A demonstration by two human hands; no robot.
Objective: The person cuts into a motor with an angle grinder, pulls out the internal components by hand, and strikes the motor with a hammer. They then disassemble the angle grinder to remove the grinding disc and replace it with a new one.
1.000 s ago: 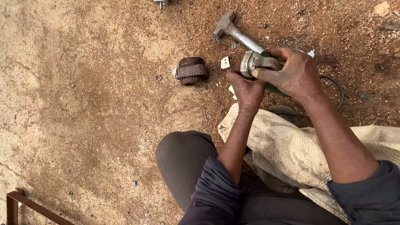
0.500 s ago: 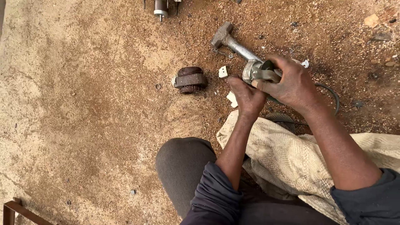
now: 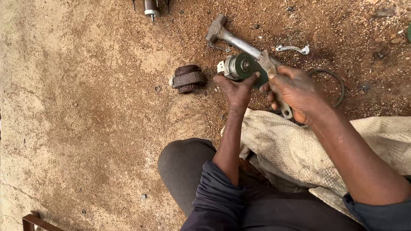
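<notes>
Item: round grey metal part with a dark green face. You held it above the dirt ground, its flat green face turned up toward you, a small metal hub at the centre. Its short axis ran roughly away from the ground toward the camera.

Your left hand cupped the part from below, fingertips curled onto its rim, closed on it.

Your right hand was clamped around a flat grey metal spanner. The spanner's long axis ran from its head at the part's right edge down and right through your fist, its tail end showing below your palm.

Beyond the part: a steel-handled hammer lay on the ground, head pointing up-left, handle running toward the part.

Left of the part: a brown wound coil block on the ground, near but apart.

Right of the part: a small bright wrench and a thin dark ring.

Below the part: a pale woven sack over your lap.
</notes>
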